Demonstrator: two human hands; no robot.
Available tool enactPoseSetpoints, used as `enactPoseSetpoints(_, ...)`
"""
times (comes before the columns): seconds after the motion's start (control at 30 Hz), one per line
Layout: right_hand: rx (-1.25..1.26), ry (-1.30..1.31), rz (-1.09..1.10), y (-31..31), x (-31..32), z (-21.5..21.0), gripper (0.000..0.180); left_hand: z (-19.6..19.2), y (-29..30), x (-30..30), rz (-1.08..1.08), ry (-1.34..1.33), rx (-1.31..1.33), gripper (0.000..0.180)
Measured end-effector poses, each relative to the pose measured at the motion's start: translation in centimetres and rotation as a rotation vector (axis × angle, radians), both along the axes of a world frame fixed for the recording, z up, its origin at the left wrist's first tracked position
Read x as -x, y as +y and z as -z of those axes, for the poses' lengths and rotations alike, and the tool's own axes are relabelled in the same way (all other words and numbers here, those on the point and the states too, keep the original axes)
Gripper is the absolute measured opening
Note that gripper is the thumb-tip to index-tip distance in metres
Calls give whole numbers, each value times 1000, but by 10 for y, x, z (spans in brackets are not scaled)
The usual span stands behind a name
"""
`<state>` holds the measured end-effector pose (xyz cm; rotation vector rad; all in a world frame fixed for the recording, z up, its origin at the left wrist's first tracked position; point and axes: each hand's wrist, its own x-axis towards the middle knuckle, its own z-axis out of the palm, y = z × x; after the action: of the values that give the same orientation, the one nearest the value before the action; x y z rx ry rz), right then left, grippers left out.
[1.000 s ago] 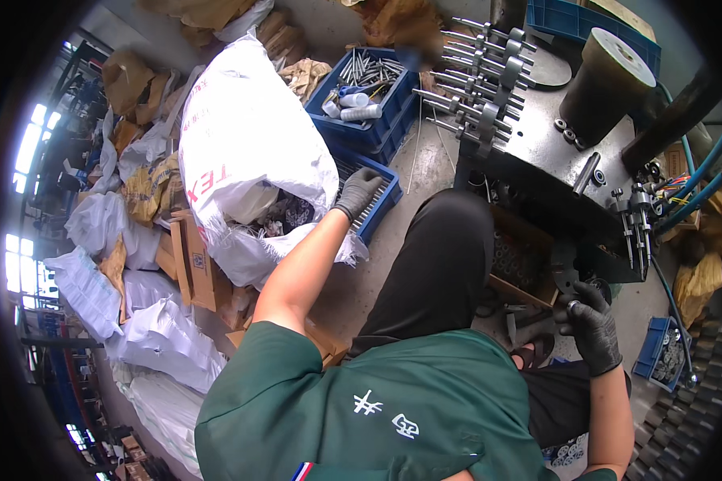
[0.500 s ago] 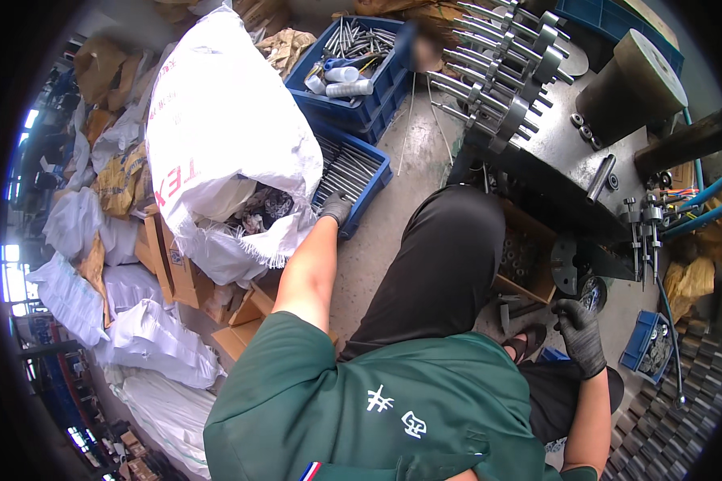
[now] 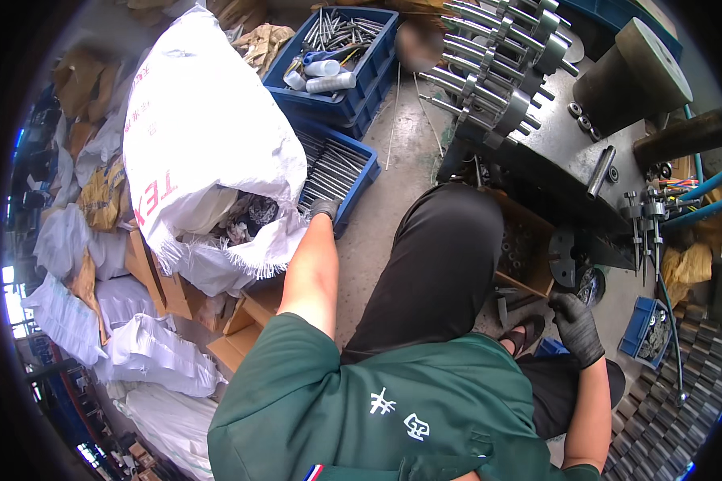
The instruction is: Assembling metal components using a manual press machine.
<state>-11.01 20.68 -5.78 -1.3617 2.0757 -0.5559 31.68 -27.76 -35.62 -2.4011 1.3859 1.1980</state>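
My left hand [image 3: 323, 210], in a dark glove, reaches to the near edge of a blue crate [image 3: 359, 186] filled with thin metal rods [image 3: 329, 167]; its fingers are hidden among the rods. My right hand [image 3: 578, 325], also in a dark glove, hangs by my right knee just below a round black metal disc [image 3: 568, 258] on the machine, fingers loosely apart with nothing seen in them. I sit in black trousers and a green shirt.
A large white woven sack [image 3: 208, 136] lies open left of the crate. A second blue crate [image 3: 341, 48] of rods and tubes stands behind. The grey machine [image 3: 569, 152] with steel spindles [image 3: 489, 72] is ahead on the right. A cardboard box [image 3: 525, 252] and a small blue bin [image 3: 646, 333] sit by it.
My left hand has stayed at the rod crate, sinking toward its near edge. My right hand has dropped away from the machine to my knee.
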Motion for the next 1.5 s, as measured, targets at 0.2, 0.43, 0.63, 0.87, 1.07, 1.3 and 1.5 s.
enactPoseSetpoints(0.2, -55, 59, 1, 2, 2, -9, 34, 61, -15, 7, 196, -35, -150, 63)
enactPoseSetpoints(0.43, -134, 99, -10, 14, 9, -1, 33, 88, -8, 24, 132, -56, -30, 56)
enactPoseSetpoints(0.63, -142, 58, -66, -4, 5, -7, 42, 76, -23, -37, -621, 651, 288, 38)
enactPoseSetpoints(0.87, 63, 16, -38, -9, 7, -51, 30, -80, 27, 22, -529, 1222, -4, 21)
enactPoseSetpoints(1.07, 332, -520, 216, -39, 13, -96, 27, -307, 111, 101, -21, 1758, 121, 51)
enactPoseSetpoints(1.3, 666, -1097, 654, -36, 12, -79, 36, -447, 204, 238, 586, 1876, -54, 55)
enactPoseSetpoints(1.5, 851, -1300, 888, -22, 22, -74, 46, -401, 283, 326, 884, 1649, -520, 45)
